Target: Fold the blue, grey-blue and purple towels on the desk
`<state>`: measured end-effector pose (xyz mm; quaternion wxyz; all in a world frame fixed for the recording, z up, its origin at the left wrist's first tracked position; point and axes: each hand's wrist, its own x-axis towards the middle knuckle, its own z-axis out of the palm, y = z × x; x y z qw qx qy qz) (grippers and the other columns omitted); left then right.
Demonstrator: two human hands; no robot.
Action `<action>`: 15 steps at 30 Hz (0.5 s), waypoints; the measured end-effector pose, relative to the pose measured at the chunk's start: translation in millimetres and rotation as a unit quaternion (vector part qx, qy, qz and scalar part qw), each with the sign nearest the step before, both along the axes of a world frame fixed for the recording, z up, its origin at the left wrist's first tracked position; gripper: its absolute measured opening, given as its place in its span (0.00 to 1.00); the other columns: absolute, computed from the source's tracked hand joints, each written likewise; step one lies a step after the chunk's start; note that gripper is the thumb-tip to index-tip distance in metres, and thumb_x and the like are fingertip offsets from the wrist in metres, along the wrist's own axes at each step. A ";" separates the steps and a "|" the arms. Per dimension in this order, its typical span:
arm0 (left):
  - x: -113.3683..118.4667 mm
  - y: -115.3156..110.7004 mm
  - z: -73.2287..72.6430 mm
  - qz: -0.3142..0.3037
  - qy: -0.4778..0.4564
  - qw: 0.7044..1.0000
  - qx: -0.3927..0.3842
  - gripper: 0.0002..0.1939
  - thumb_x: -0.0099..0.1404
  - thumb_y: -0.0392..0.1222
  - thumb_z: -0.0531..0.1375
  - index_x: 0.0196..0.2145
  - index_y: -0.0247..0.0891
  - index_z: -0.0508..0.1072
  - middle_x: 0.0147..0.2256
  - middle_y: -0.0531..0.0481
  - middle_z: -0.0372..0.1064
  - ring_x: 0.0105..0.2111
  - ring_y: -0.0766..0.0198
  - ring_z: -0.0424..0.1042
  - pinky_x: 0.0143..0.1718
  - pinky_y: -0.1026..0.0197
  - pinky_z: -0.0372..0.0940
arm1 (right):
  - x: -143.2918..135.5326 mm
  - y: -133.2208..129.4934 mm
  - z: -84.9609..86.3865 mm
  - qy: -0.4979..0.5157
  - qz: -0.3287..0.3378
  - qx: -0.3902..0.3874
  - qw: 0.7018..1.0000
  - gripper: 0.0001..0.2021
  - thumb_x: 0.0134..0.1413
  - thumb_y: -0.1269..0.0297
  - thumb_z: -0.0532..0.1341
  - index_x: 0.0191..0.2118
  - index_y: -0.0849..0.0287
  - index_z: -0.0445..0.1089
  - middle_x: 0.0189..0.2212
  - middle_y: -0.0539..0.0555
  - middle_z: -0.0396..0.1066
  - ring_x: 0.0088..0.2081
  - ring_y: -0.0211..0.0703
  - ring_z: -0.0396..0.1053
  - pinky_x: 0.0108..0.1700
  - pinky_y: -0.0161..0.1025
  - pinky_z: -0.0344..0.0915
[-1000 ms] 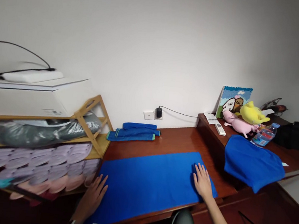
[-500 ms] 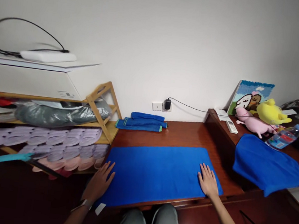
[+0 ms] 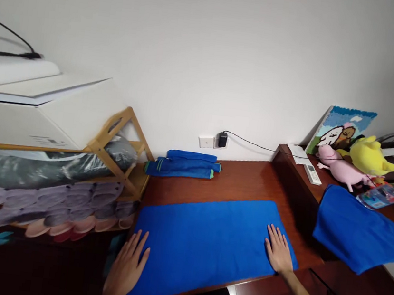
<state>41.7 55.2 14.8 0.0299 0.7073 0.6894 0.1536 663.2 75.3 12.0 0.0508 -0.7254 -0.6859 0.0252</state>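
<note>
A blue towel (image 3: 203, 244) lies spread flat on the reddish-brown wooden table (image 3: 246, 180), with a white tag at its near left corner. My left hand (image 3: 127, 265) rests on the towel's left edge, fingers stretched out. On the right edge lies my right hand (image 3: 278, 251), palm down with the fingers apart. Neither hand holds anything. Behind the spread towel, several rolled or folded blue towels (image 3: 183, 166) with green edging are stacked against the wall. Another blue towel (image 3: 357, 229) hangs crumpled over the edge of the raised surface at right.
On the raised surface stand a pink plush toy (image 3: 341, 167), a yellow plush toy (image 3: 370, 157), a plastic bottle (image 3: 388, 195), a remote control (image 3: 312, 174) and a dog picture (image 3: 340, 131). At left, a wooden rack (image 3: 102, 143) holds slippers (image 3: 79, 200). A charger (image 3: 222, 140) is plugged into the wall.
The view has shifted closer, so the rack looks larger and my legs are no longer visible. Both hands stay flat on the towel's side edges.
</note>
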 end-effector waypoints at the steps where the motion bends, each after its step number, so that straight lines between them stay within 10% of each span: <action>1: 0.4 -0.4 2.6 0.001 0.001 1.000 0.000 0.35 0.77 0.57 0.46 0.76 0.43 0.52 0.75 0.42 0.53 0.74 0.48 0.54 0.72 0.39 0.56 | 0.2 0.6 0.8 -0.003 0.001 -0.002 1.000 0.35 0.74 0.46 0.38 0.77 0.57 0.51 0.76 0.52 0.50 0.77 0.50 0.43 0.77 0.54 0.42; 15: 3.6 11.5 3.6 0.000 0.028 0.998 0.063 0.33 0.76 0.55 0.45 0.71 0.37 0.63 0.72 0.37 0.59 0.72 0.49 0.59 0.72 0.41 0.55 | -7.5 5.1 20.5 -0.007 -0.014 -0.030 0.999 0.33 0.74 0.50 0.39 0.78 0.55 0.48 0.77 0.50 0.46 0.78 0.48 0.41 0.77 0.52 0.38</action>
